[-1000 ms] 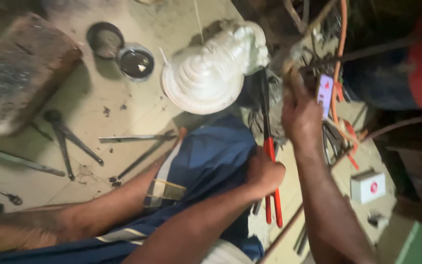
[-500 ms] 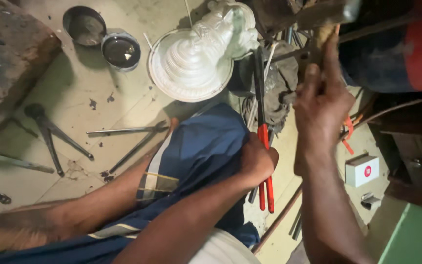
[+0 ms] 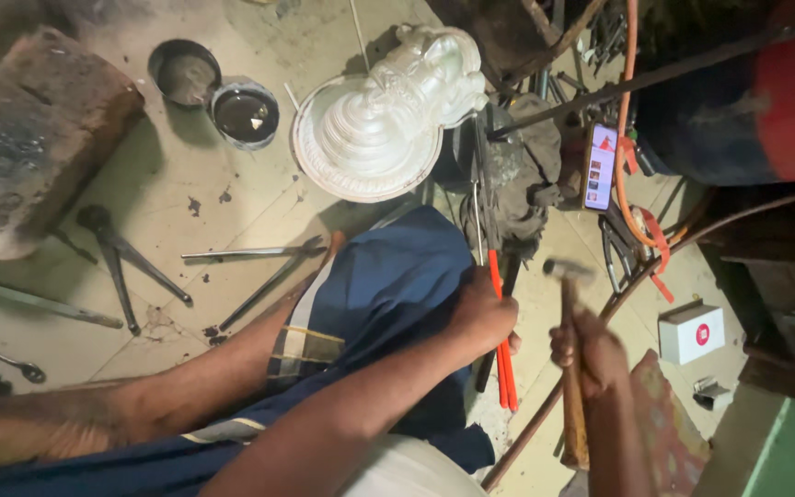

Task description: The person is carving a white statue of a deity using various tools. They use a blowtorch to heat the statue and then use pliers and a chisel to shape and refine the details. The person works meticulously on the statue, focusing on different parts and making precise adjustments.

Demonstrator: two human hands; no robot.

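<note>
My left hand (image 3: 485,317) is closed around the orange handles of long pliers (image 3: 501,345), whose dark jaws reach up toward a grey lump of metal (image 3: 517,175). Just right of it, my right hand (image 3: 591,354) grips the wooden handle of a hammer (image 3: 568,368). The hammer stands upright, its small steel head (image 3: 568,269) level with the pliers' handles. A blue cloth (image 3: 388,294) covers my knee under the left hand.
A white moulded figure on a round base (image 3: 379,120) lies beyond the knee. Two tins (image 3: 246,112), a stone block (image 3: 29,138) and loose tongs (image 3: 121,262) lie to the left. A phone (image 3: 600,166), an orange hose (image 3: 632,138) and a white box (image 3: 692,331) are on the right.
My right hand has come down with the hammer from high near the clutter to beside my left hand. The left hand has stayed on the pliers.
</note>
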